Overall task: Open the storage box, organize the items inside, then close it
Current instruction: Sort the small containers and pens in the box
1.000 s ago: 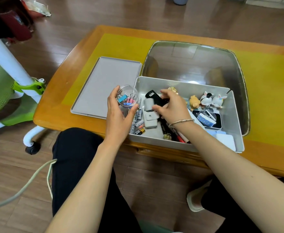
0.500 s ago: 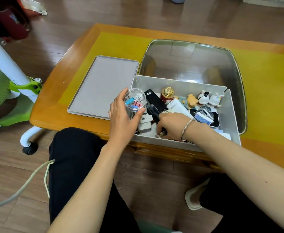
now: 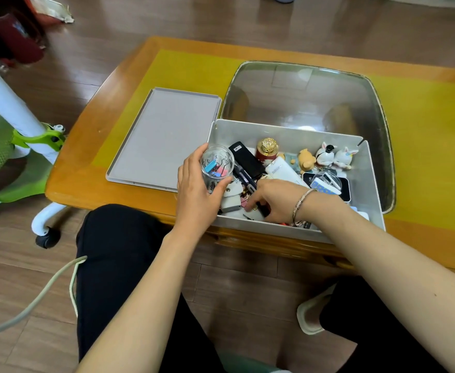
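Head view shows the left hand (image 3: pixel 194 195) with its grip curled round a small clear cup (image 3: pixel 217 165) of colored clips, held up over the left end of the storage box (image 3: pixel 366 168). Just to the right of it, low in the box, the right hand (image 3: pixel 272 197) reaches down with bent fingers at a pink clip (image 3: pixel 244 202) among the small things on the box floor; I cannot tell if its grip has the clip yet. The cup sits up and to the left of that clip, very near, with its mouth facing up. So I think the clip only needs a short lift up and left into the cup. The box stands open on the bench (image 3: pixel 92 184), near the middle of the frame, and its flat lid (image 3: pixel 164 138) lies just left of it.
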The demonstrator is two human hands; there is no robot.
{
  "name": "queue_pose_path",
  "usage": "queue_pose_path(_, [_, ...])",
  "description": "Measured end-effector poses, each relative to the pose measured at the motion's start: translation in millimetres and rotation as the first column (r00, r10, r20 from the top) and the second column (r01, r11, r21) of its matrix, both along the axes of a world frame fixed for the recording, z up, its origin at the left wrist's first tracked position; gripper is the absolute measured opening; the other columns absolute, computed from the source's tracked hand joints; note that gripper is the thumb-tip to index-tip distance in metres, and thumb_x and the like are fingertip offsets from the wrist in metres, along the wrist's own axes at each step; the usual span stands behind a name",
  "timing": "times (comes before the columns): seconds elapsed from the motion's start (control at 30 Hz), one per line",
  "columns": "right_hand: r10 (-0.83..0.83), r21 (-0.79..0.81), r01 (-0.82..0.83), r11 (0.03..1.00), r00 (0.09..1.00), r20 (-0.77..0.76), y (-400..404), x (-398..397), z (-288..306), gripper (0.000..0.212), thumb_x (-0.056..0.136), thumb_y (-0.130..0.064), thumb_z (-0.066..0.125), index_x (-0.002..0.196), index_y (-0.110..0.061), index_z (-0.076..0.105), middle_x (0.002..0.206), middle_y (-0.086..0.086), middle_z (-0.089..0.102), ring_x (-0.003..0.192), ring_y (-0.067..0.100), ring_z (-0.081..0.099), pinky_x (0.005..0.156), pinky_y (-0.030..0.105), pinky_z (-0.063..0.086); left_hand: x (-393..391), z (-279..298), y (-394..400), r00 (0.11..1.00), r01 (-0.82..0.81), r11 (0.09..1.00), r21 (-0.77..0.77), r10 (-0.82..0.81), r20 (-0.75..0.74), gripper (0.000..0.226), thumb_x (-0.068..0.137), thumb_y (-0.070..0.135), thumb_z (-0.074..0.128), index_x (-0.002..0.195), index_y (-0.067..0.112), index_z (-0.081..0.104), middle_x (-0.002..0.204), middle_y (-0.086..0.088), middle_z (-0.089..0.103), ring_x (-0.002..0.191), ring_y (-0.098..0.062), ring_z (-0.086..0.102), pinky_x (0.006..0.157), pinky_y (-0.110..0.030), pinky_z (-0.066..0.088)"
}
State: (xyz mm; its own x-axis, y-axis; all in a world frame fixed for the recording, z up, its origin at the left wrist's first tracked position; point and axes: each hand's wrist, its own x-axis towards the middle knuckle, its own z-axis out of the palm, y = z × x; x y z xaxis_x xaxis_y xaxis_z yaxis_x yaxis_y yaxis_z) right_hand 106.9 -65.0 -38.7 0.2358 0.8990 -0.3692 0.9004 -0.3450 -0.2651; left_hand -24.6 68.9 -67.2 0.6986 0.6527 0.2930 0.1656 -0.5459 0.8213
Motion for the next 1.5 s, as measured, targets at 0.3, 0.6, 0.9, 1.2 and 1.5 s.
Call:
queue_pose_path(0.3, [-0.112, 0.062, 0.104, 0.993, 0.985, 0.134, -3.0, -0.4, -7.3, 0.013, 0.086, -0.015, 0.059, 0.092, -0.018, 0.071, 0.098, 0.001, 0.05, 0.095, 0.025, 0.057, 0.073, 0.029, 0.046, 0.2, -2.6, 1.2, 1.0, 0.004, 1.0, -0.022, -0.004, -0.001, 0.071, 0.083, 0.03, 0.072, 0.141, 0.029, 0.032, 0.126, 0.02, 0.035, 0.122, -0.001, 0.033, 0.101, -0.036, 0.047])
queue_pose_path(0.6, [-0.223, 0.231, 0.18, 0.956, 0.958, 0.178, -2.2, 3.6, -0.3, 0.028, 0.092, -0.018, 0.051, 0.115, -0.025, 0.065, 0.105, 0.002, 0.051, 0.089, 0.026, 0.057, 0.063, 0.028, 0.035, -0.1, -3.0, 1.4, 1.0, 0.009, 0.999, -0.033, -0.008, 0.014, 0.071, 0.082, 0.03, 0.072, 0.141, 0.027, 0.033, 0.125, 0.021, 0.033, 0.122, 0.0, 0.032, 0.102, -0.041, 0.046])
queue_pose_path(0.9, [-0.173, 0.125, 0.148, 0.981, 0.96, 0.219, 9.7, -15.4, -3.8, 0.016, 0.089, -0.023, 0.059, 0.1, -0.016, 0.069, 0.106, 0.005, 0.049, 0.093, 0.026, 0.057, 0.076, 0.04, 0.052, 0.6, -2.5, 1.0, 1.0, -0.002, 1.0, -0.025, 0.002, -0.002, 0.071, 0.082, 0.03, 0.072, 0.141, 0.026, 0.033, 0.136, 0.006, 0.041, 0.12, 0.002, 0.03, 0.1, -0.031, 0.045])
queue_pose_path(1.2, [-0.353, 0.216, 0.377, 0.901, 0.925, -0.143, 4.1, -5.8, 6.1, 0.009, 0.086, -0.014, 0.064, 0.086, -0.013, 0.073, 0.06, -0.014, 0.056, 0.063, 0.004, 0.053, 0.071, 0.019, 0.041, 0.3, -2.9, 0.9, 1.0, 0.005, 1.0, -0.024, -0.005, 0.006, 0.07, 0.082, 0.032, 0.071, 0.141, 0.026, 0.033, 0.125, 0.02, 0.033, 0.121, 0.002, 0.03, 0.102, -0.038, 0.045])
queue_pose_path(1.5, [-0.281, 0.129, 0.294, 0.947, 0.954, -0.107, 10.6, -17.4, 7.4, 0.029, 0.082, -0.006, 0.056, 0.106, -0.014, 0.07, 0.085, 0.002, 0.07, 0.079, 0.017, 0.062, 0.071, 0.019, 0.041, 1.1, -7.2, 2.1, 1.0, -0.006, 1.0, -0.013, 0.006, 0.007, 0.07, 0.082, 0.029, 0.073, 0.141, 0.027, 0.034, 0.125, 0.02, 0.036, 0.12, 0.0, 0.032, 0.097, -0.027, 0.043])
